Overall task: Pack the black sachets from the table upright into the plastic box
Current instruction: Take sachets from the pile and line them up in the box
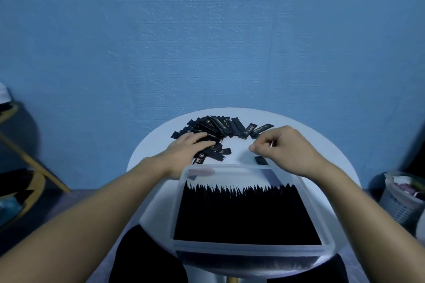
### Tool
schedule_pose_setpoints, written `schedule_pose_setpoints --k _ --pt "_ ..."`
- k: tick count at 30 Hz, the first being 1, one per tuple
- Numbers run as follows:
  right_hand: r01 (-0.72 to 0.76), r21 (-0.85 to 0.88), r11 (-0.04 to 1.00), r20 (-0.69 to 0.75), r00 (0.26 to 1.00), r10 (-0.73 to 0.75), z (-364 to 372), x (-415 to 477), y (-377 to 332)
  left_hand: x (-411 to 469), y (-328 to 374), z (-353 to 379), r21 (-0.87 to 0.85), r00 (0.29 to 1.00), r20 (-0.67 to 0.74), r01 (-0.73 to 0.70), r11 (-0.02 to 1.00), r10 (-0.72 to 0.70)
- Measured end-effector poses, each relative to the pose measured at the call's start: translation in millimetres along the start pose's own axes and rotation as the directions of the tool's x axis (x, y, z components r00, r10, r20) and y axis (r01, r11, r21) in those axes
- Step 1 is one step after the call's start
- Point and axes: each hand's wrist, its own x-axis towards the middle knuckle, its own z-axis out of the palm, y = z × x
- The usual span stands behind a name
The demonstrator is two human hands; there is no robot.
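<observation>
A clear plastic box (319, 213) stands at the near edge of the round white table (322, 149). Upright black sachets (246, 213) fill most of it. Loose black sachets (213, 126) lie fanned across the far side of the table. My left hand (188, 149) lies flat on the loose pile, fingers spread over several sachets. My right hand (282, 147) hovers just beyond the box's far right corner with fingers curled and pinched; a single black sachet (261, 160) lies under it, and whether the fingers grip anything is unclear.
A blue textured wall rises right behind the table. A white laundry basket (400, 200) with clothes stands on the floor to the right. A chair with a gold frame (30, 163) is on the left.
</observation>
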Motion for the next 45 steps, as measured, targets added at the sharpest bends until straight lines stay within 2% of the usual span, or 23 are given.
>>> schedule_pose_setpoints --k 5,9,13,19,23,25,30,35,39,42,45 --pt "0.001 0.08 0.997 0.057 0.998 -0.006 10 4 14 28 1 22 -0.02 0.992 -0.009 0.128 0.992 -0.128" --pt "0.062 0.042 0.997 0.115 0.991 -0.066 11 0 8 49 4 23 -0.036 0.976 -0.109 0.187 0.982 -0.19" --pt "0.088 0.016 0.996 0.194 0.977 -0.089 12 -1 12 60 4 27 -0.006 0.965 -0.158 0.213 0.977 -0.211" --pt "0.113 -0.049 0.992 0.163 0.981 -0.103 13 5 15 53 5 26 0.041 0.943 -0.269 0.215 0.976 -0.197" --pt "0.137 -0.098 0.986 0.177 0.977 -0.119 14 7 17 50 9 20 0.164 0.951 -0.26 0.215 0.963 -0.169" --pt "0.149 -0.1 0.984 0.187 0.974 -0.128 13 7 17 50 11 17 0.169 0.953 -0.252 0.215 0.962 -0.169" --pt "0.148 -0.151 0.977 0.178 0.977 -0.12 16 7 17 45 20 16 0.01 0.941 -0.284 0.195 0.981 -0.184" --pt "0.163 -0.154 0.975 0.173 0.976 -0.135 15 6 20 39 26 9 -0.039 0.925 -0.358 0.117 0.992 -0.123" --pt "0.15 -0.165 0.975 0.181 0.976 -0.119 16 8 19 39 24 -5 -0.116 0.896 -0.416 0.115 0.987 -0.154" --pt "0.148 -0.164 0.975 0.176 0.977 -0.119 16 9 22 37 22 -21 -0.295 0.836 -0.503 0.073 0.953 -0.22" --pt "0.141 -0.176 0.974 0.184 0.977 -0.108 17 10 22 29 31 -42 -0.514 0.783 -0.544 -0.028 0.857 -0.301"
